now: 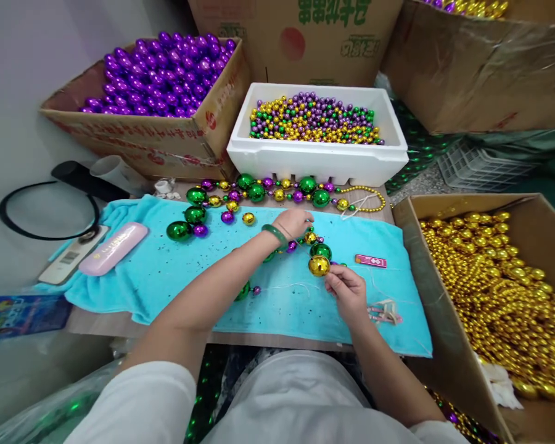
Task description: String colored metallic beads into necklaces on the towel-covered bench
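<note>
While the left hand (295, 223) is resting curled over the bead strand (310, 237) on the teal towel (176, 277), its grip too hidden to tell open from closed, the right hand (348, 291) is holding its grip pinched on that bead strand, just beside the gold ball (319, 265).

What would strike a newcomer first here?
Heaps of shiny balls: purple balls fill a cardboard box at far left, gold balls fill another at right, and mixed small beads fill a white foam tray between. On the turquoise towel in the middle, the left hand grips a bead strand while the right hand pinches a large gold ball.
</note>
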A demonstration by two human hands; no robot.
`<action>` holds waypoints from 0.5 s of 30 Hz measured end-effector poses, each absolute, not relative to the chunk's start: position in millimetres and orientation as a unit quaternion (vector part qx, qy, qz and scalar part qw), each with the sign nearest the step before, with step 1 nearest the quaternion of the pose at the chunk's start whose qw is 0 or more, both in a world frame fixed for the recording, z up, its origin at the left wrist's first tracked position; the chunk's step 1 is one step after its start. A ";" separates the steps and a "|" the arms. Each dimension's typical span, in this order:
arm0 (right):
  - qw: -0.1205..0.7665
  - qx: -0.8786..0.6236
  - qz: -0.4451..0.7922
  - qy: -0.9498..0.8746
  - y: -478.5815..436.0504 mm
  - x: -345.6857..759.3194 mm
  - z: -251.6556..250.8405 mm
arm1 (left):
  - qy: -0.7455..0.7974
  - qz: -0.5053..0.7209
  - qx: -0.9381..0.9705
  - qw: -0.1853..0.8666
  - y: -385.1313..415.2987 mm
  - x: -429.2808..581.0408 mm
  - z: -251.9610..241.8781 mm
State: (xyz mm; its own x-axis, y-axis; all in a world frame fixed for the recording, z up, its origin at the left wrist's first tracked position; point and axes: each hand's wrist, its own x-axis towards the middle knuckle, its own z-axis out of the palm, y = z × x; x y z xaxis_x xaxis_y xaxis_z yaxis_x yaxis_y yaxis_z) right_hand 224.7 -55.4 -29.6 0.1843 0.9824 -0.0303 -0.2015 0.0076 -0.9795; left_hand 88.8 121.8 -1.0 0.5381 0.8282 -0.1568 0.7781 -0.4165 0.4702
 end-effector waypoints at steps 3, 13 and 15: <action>0.586 -0.504 0.500 -0.392 -58.7 226.3 -28.8 | 0.490 0.028 0.825 0.279 132.7 111.8 -13.4; 0.592 -0.531 0.474 -0.379 -56.1 238.8 -28.1 | 0.482 0.300 0.555 0.608 112.7 70.1 22.2; 0.584 -0.535 0.470 -0.389 -54.6 237.9 -27.0 | 0.437 0.384 0.370 0.724 95.4 49.1 34.4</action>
